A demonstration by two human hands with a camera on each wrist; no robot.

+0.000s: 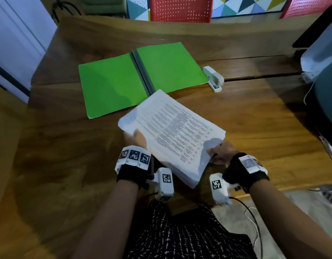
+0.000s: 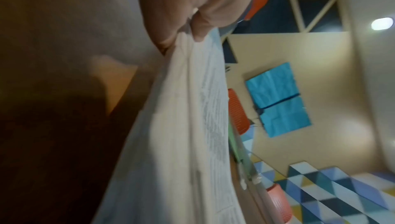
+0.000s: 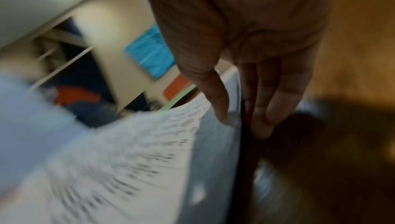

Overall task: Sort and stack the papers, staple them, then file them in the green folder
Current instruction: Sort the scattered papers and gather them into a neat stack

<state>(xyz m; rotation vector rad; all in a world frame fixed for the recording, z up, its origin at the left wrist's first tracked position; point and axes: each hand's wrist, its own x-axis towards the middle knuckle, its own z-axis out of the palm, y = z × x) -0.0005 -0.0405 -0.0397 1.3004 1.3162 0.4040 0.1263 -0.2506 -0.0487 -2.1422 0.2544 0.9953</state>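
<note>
Both hands are on the stack of papers (image 1: 172,131), which sits tilted above the wooden bench (image 1: 254,116), near the front edge and turned at an angle to it. The left hand (image 1: 137,139) has its grip clamped on the stack's left edge, fingers curled around it, which the left wrist view shows pretty clearly. The right hand (image 1: 223,152) pinches the near right corner, thumb on top and fingers underneath; that wrist view is blurry but the pinch reads fine. The stack's far corner overlaps the near edge of the green folder (image 1: 113,85), which lies open and flat further back on the bench. The stapler (image 1: 213,78) is just beside the folder's right edge, looks like touching or nearly so. There's bare bench to the right of the papers and to the left of the folder. Red chairs (image 1: 180,8) stand past the bench's far edge.
</note>
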